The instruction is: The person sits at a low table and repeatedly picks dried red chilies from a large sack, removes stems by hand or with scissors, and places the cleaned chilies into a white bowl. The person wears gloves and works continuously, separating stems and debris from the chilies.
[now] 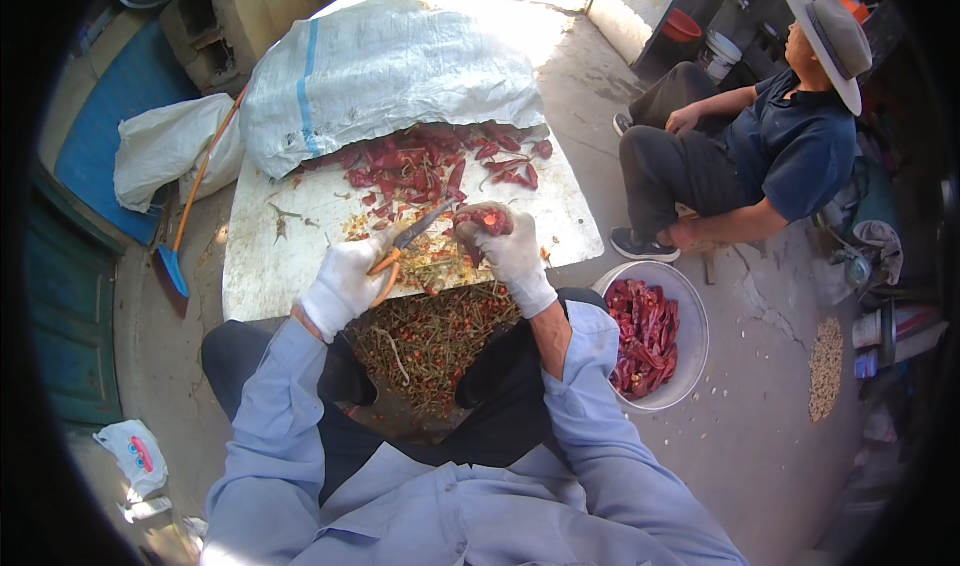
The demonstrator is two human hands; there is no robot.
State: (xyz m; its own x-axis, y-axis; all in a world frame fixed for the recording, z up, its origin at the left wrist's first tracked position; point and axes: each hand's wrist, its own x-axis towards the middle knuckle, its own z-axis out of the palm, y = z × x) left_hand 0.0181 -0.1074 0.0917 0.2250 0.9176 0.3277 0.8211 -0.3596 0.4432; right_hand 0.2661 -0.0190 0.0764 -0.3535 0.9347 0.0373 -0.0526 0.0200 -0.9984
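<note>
My left hand [351, 277], in a white glove, grips orange-handled shears [414, 234] whose dark blades point up and right. In my gloved right hand [507, 247] is a bunch of dried red chili peppers [491, 221], with a pale cut opening facing up. The blade tips are close to this bunch; whether they touch cannot be told. Both hands are above the near part of a white board [259, 266] strewn with pepper scraps and seeds. Farther back on it lies a heap of dried red chilies [409, 164], partly under a white woven sack [405, 78].
A white bucket [701, 356] of red pepper pieces stands by my right knee. Cut stems [435, 348] cover the floor between my feet. A broom [172, 269] leans at the left. A person in a hat [750, 130] sits at the right, near seeds [826, 371] on the floor.
</note>
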